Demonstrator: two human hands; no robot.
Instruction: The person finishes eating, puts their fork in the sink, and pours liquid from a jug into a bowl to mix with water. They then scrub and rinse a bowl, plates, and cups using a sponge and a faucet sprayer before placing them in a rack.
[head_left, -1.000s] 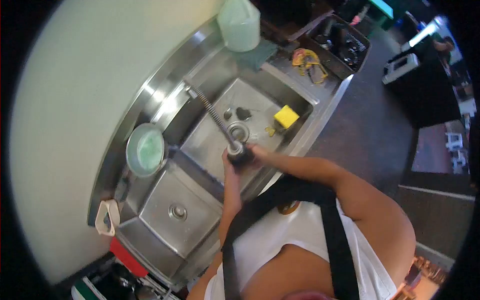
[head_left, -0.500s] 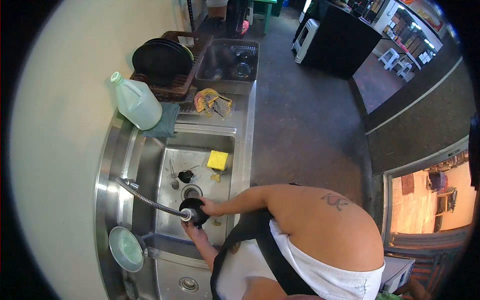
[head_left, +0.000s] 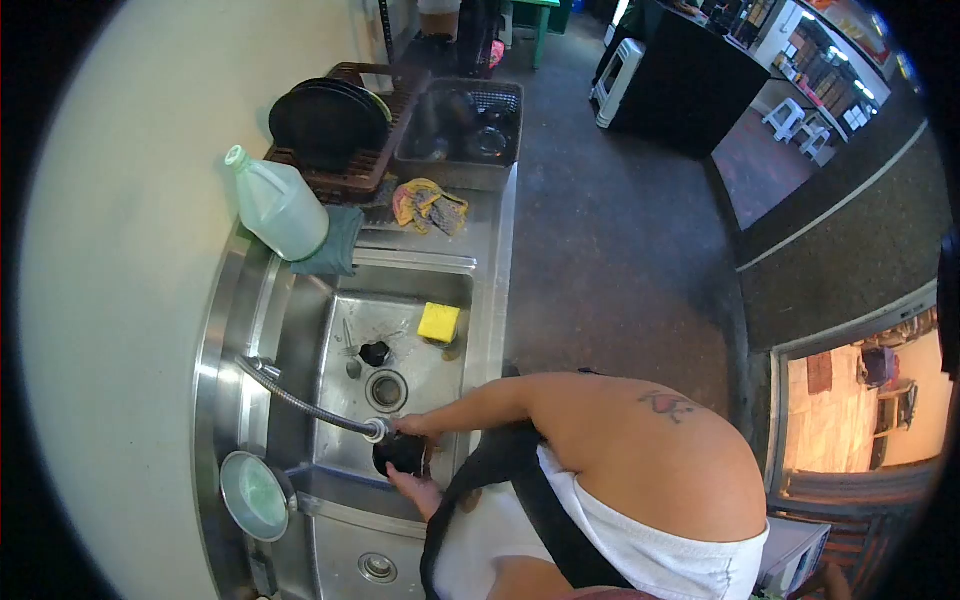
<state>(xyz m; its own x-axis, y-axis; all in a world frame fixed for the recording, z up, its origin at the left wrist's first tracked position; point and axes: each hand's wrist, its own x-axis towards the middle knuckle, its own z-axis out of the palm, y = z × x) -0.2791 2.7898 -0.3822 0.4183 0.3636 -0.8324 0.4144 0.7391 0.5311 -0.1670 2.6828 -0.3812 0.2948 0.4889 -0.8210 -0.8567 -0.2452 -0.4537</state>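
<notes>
A black bowl [head_left: 400, 458] is held low in the steel sink basin [head_left: 340, 410], just below the end of the flexible faucet [head_left: 376, 430]. My right hand [head_left: 414, 427] grips its upper edge, close beside the faucet head. From below, my left hand [head_left: 414, 490] holds the bowl's lower edge. Parts of the fingers are hidden behind the bowl. Near the drain [head_left: 386, 390] lie a small black item [head_left: 375, 353] and a spoon [head_left: 353, 368]. A yellow sponge [head_left: 438, 322] rests toward the basin's right side.
Left of the basin, a pan of greenish suds [head_left: 258, 495] sits on the ledge. Beyond are a large jug [head_left: 285, 212], a crumpled yellow cloth [head_left: 428, 205], a rack with black plates [head_left: 325, 122] and a dark crate [head_left: 460, 120]. A second basin [head_left: 345, 560] is at the bottom.
Both hands have moved the black bowl slightly down and right, away from the drain, and turned it. The drain now shows fully. The view has shifted a little.
</notes>
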